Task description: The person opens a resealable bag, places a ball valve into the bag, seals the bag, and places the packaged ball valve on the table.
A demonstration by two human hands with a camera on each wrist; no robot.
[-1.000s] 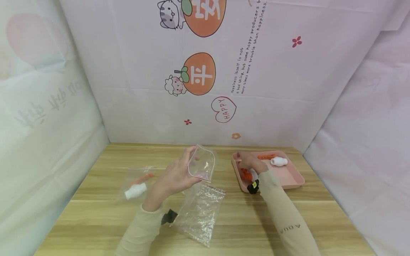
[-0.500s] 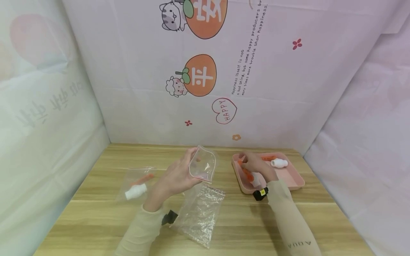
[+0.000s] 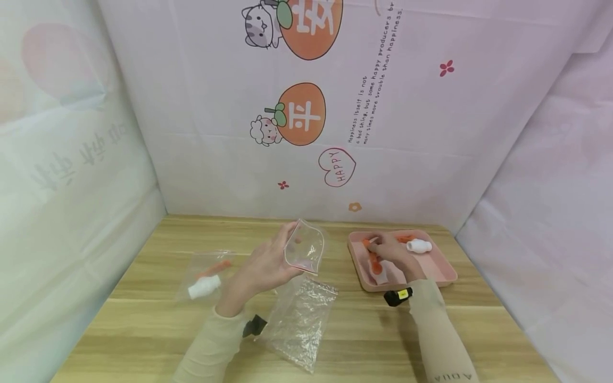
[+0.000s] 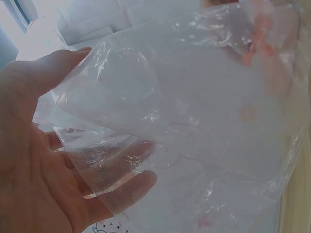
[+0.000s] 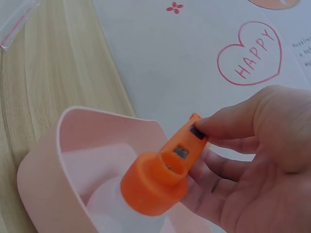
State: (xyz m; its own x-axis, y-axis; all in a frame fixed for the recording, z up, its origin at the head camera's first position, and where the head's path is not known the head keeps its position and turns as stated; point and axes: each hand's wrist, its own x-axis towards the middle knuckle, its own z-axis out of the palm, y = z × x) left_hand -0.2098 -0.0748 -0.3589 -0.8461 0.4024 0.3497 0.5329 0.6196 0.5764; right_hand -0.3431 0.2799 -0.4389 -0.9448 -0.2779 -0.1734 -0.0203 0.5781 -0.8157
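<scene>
In the head view, my left hand [image 3: 268, 266] holds a clear zip bag [image 3: 306, 250], its mouth spread wide. The left wrist view has the thumb on one side of the film and the other fingers showing through it. Over the left part of a pink tray [image 3: 438, 268], my right hand [image 3: 395, 254] pinches the narrow arm of an orange plastic piece [image 5: 153, 189]. That piece has a round collar, a small ring and dark patches on the arm. Below the collar sits a whitish, translucent rounded part [image 5: 114, 208], partly inside the tray.
A white bottle-shaped piece [image 3: 419, 246] and another orange piece [image 3: 406, 239] lie in the tray's far right part. At left, a clear bag [image 3: 191, 266] contains a white piece [image 3: 204, 287] and an orange strip [image 3: 214, 268]. Flat clear bags [image 3: 299, 324] lie between the arms.
My right hand has shifted rightward from the tray's far left corner, and its fingers have come onto the orange piece. The left hand keeps the bag in nearly the same place.
</scene>
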